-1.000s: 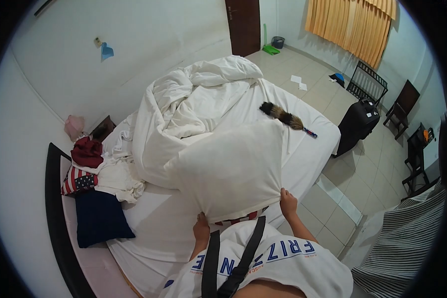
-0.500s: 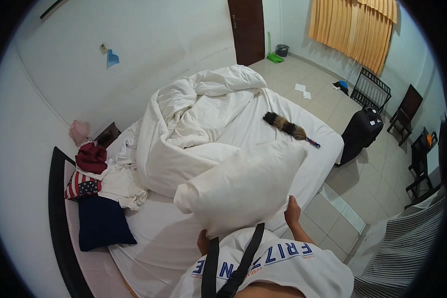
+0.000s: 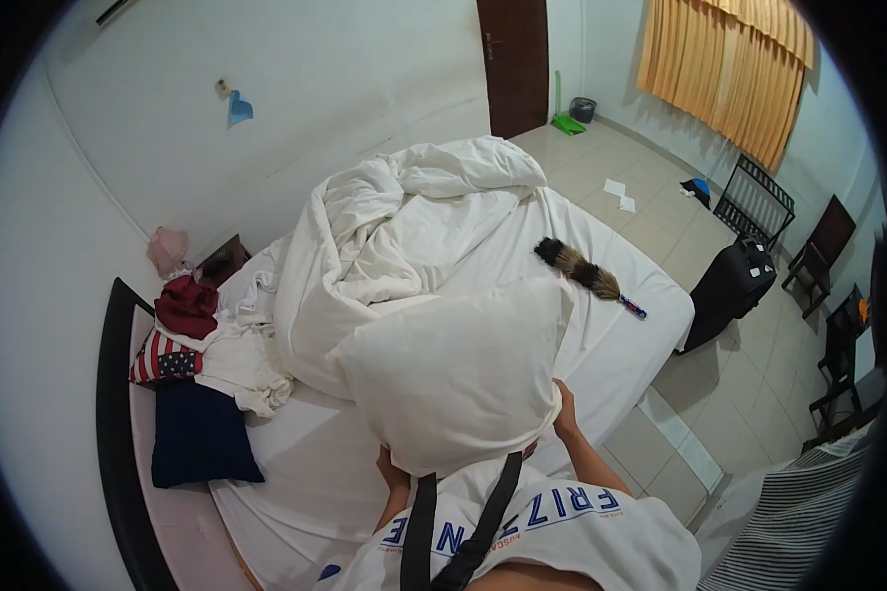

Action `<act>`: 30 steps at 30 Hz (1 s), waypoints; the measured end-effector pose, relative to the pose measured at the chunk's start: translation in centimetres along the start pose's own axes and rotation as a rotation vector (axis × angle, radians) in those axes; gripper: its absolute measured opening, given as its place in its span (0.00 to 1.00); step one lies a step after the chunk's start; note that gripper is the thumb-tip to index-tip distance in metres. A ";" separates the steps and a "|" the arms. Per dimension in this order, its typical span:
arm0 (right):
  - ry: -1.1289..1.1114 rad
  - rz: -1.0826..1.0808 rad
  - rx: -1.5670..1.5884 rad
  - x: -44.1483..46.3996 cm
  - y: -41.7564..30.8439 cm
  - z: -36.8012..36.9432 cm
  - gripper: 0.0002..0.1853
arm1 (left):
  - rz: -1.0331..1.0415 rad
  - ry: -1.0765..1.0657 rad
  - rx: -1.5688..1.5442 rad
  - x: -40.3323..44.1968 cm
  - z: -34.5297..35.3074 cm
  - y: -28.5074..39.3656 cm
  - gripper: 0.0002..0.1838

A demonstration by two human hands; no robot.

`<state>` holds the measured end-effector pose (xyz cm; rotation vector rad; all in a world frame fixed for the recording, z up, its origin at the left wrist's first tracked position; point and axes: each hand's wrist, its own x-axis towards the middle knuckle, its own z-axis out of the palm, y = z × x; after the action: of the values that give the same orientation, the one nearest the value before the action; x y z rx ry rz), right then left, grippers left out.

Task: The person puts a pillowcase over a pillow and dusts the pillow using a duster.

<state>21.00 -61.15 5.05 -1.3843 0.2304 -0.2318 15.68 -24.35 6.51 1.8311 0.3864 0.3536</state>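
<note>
In front of my body a white pillow (image 3: 453, 374) is held up over the bed. My left hand (image 3: 393, 472) grips its lower left side, with most of the fingers hidden by the cloth. At the lower right edge my right hand (image 3: 565, 412) is closed on the pillow, its fingertips partly behind it. Just beyond lies a bunched white duvet (image 3: 365, 222) on the white bed sheet (image 3: 306, 453). A fluffy brown and black duster (image 3: 583, 271) rests on the sheet to the right of the pillow.
At the headboard (image 3: 128, 433) sit a navy cushion (image 3: 202, 435), a flag-patterned cushion (image 3: 166, 357), a maroon cloth (image 3: 185, 305) and crumpled cream cloth (image 3: 241, 364). A black suitcase (image 3: 729, 294) stands beyond the bed's right edge. Papers (image 3: 615, 187) lie on the tiled floor.
The pillow has moved slightly left and turned from a slant to more upright, facing me. Both hands have come closer together with it. The camera view has shifted a little.
</note>
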 end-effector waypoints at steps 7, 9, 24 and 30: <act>0.092 -0.197 -0.428 0.6 3.1 0.0 0.10 | 0.106 -0.045 -0.043 2.2 0.3 -1.0 0.16; 0.193 -0.067 -0.213 1.7 2.8 0.2 0.10 | 0.174 0.037 -0.157 1.8 0.6 3.0 0.17; -0.207 0.042 -0.593 4.1 6.2 0.0 0.18 | -0.112 -0.299 0.298 8.0 2.8 -1.0 0.22; -0.333 0.045 -0.278 6.7 -6.4 0.2 0.18 | -0.180 -0.364 -0.203 15.1 2.8 5.1 0.20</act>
<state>27.33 -64.00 11.19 -1.6669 0.0157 0.0728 30.92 -21.60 11.31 1.6058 0.2488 -0.0648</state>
